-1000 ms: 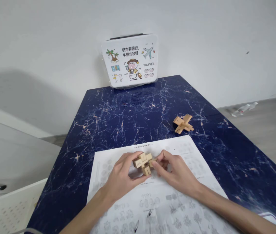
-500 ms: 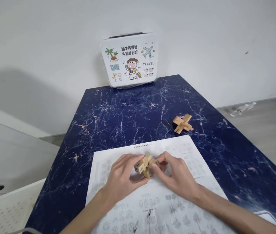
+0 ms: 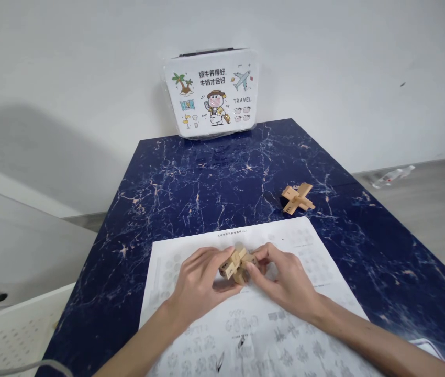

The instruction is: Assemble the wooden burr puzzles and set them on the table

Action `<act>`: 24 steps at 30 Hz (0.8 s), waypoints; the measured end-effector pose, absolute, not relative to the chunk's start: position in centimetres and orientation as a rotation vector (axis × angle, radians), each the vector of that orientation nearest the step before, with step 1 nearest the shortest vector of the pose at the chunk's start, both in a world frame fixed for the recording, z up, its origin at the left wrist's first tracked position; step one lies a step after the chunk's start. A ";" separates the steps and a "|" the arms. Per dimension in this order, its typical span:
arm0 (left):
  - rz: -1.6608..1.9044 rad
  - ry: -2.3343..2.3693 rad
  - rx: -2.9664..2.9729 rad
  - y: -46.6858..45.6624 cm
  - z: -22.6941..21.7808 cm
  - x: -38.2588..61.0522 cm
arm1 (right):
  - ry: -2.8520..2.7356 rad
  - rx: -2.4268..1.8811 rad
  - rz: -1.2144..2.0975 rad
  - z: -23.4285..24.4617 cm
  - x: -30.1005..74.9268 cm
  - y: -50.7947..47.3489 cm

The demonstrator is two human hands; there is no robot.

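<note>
Between my two hands is a wooden burr puzzle (image 3: pixel 236 262), pale pieces interlocked, with dark figures on some ends. My left hand (image 3: pixel 201 275) grips it from the left, fingers along the top and thumb beneath. From the right, my right hand (image 3: pixel 281 277) pinches it between thumb and forefinger; its other fingers are curled and partly hidden. Both hands are over a printed paper sheet (image 3: pixel 191 340) with rows of small grey diagrams. Farther off to the right, a second wooden burr puzzle (image 3: pixel 298 198), cross-shaped and numbered, lies on the blue marbled table (image 3: pixel 207 183).
A white case (image 3: pixel 212 94) with cartoon prints and a plastic wrap stands at the table's far end against the wall. A clear plastic bottle (image 3: pixel 393 177) lies on the floor at right. A white perforated surface (image 3: pixel 14 335) and a cable (image 3: pixel 45 363) are at lower left.
The puzzle in my hands is tilted slightly, its lower piece sitting a little differently. Both hands keep their hold. The whole view has shifted slightly.
</note>
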State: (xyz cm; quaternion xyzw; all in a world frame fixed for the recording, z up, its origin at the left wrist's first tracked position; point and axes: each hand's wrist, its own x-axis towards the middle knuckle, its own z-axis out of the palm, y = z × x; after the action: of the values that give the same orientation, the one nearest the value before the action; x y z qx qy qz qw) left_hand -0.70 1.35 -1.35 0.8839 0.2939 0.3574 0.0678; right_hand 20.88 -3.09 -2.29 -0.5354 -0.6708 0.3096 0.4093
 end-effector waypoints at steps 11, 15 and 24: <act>1.103 0.903 2.630 1.0 -1.7 -0.4 | -1.818 -1.163 0.560 -2.3 20.9 -3.2; 1.035 0.925 2.588 1.0 -2.0 -0.5 | -1.824 -1.210 0.560 -2.2 20.9 -3.1; 0.939 0.948 2.419 0.8 -2.6 -0.8 | -1.708 -1.288 0.797 -2.2 20.9 -3.2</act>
State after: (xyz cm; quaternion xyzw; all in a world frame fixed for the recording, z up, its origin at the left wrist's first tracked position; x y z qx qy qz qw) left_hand -0.81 0.83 -2.57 0.8599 0.3370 0.3339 0.1884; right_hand 20.87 -3.20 -2.16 -0.5132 -0.6803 0.3173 0.4162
